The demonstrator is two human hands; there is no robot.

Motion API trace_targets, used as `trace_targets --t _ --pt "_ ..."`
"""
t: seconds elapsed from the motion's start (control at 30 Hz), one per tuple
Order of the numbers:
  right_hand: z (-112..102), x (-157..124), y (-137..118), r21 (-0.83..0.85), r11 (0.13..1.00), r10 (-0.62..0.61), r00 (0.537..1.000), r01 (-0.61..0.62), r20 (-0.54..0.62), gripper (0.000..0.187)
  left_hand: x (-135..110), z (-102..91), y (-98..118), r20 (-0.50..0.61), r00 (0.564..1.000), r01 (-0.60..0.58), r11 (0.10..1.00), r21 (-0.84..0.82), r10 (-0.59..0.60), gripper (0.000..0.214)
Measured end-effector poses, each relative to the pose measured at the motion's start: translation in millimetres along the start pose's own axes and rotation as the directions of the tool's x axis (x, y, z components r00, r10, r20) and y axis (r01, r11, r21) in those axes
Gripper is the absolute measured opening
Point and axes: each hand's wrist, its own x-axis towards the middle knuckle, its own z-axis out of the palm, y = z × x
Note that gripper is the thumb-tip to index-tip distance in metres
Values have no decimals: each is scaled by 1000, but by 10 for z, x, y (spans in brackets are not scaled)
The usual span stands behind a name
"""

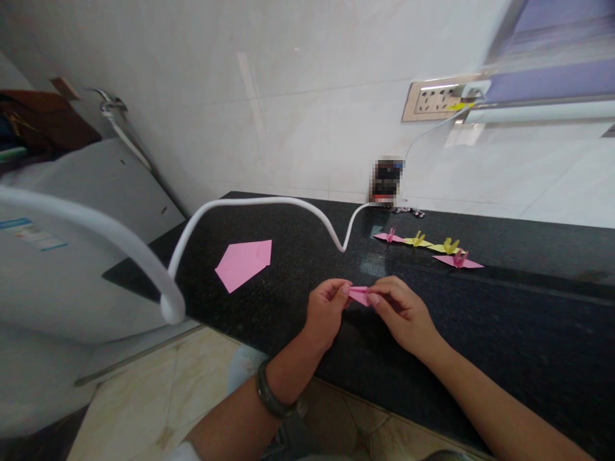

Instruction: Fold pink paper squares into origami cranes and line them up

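Observation:
Between my two hands is a small folded piece of pink paper (359, 296), held just above the dark countertop. My left hand (327, 307) pinches its left end between thumb and fingers. On the right end, my right hand (401, 314) closes thumb and fingertips in the same way. The fingers cover part of the folds. To the left on the counter lie flat pink paper sheets (244, 264). Several small folded paper cranes stand in a row at the back right, among them a yellow crane (450, 246) and a pink crane (459, 259).
A white bendable stand arm (283, 200) curves across the left of the black counter (298, 256). Against the tiled wall leans a phone with a blurred screen (385, 181). Its cable runs up to a wall socket (435, 99). A white appliance (81, 256) stands at the left.

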Motion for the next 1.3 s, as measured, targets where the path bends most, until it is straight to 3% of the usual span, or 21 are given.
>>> trace_targets --t 0.1,0.23,0.3,0.57,0.73,0.83,0.93,1.17,1.3 --pt "22 8 49 155 966 222 971 -207 -87 24 10 -12 -21 -6 1000 2 1000 27 -2 23" --pt "22 20 75 288 885 356 930 -366 87 29 16 -25 -54 18 1000 8 998 63 -9 29" --pt "12 24 81 269 889 355 928 -371 109 26 12 -22 -72 56 998 8 996 92 -13 30" --pt "-24 29 47 309 908 298 955 -284 0 23 -28 1 -56 218 976 -100 941 323 29 24" --pt "9 34 3 446 839 320 946 -310 55 33 -11 -17 -67 134 991 -44 979 200 17 28" --pt "7 39 -5 413 845 325 940 -340 108 25 -23 -10 -68 184 983 -48 983 175 15 26" --pt "-12 38 -1 359 876 311 946 -321 87 21 -47 7 -43 234 972 -70 973 218 17 24" --pt "6 26 12 244 921 286 952 -305 112 21 -44 20 2 168 986 -22 1000 10 20 19" --pt "25 25 -14 317 889 306 944 -331 126 21 -37 9 -14 174 985 23 999 -27 -18 18"
